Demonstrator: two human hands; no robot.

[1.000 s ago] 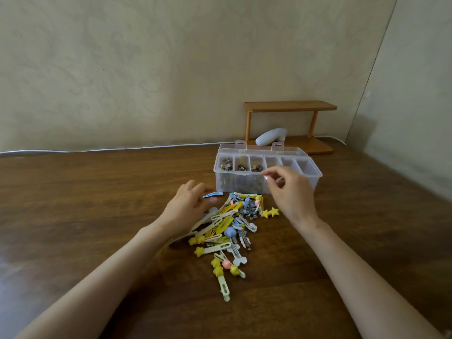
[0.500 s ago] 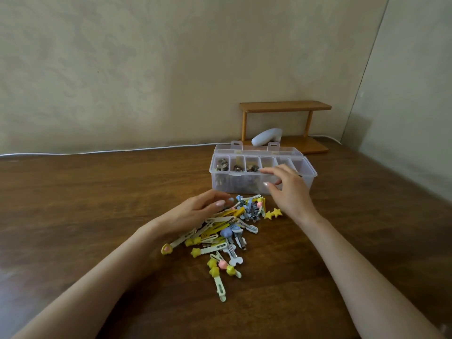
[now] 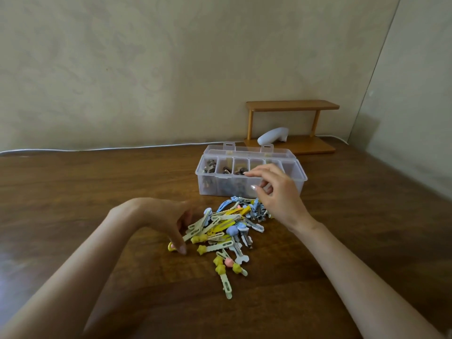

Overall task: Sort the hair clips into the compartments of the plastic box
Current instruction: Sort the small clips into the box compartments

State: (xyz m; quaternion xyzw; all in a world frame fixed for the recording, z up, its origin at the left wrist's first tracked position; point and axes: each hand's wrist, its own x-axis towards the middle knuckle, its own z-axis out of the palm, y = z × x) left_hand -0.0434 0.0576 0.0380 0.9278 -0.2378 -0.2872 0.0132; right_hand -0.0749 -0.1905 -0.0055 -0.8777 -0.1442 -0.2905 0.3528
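Left hand is touching yellow clip at pile edge; right hand is hovering, fingers loose, over box front; pile is lying between them on table.

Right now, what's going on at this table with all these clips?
A person is sorting a pile of hair clips on the wooden table into a clear plastic box. The three leftmost compartments hold dark clips; the others look empty. The right hand hovers at the box's front, loosely open, holding nothing visible. The left hand reaches down to a yellow clip at the pile's left edge; whether it grips it is unclear.
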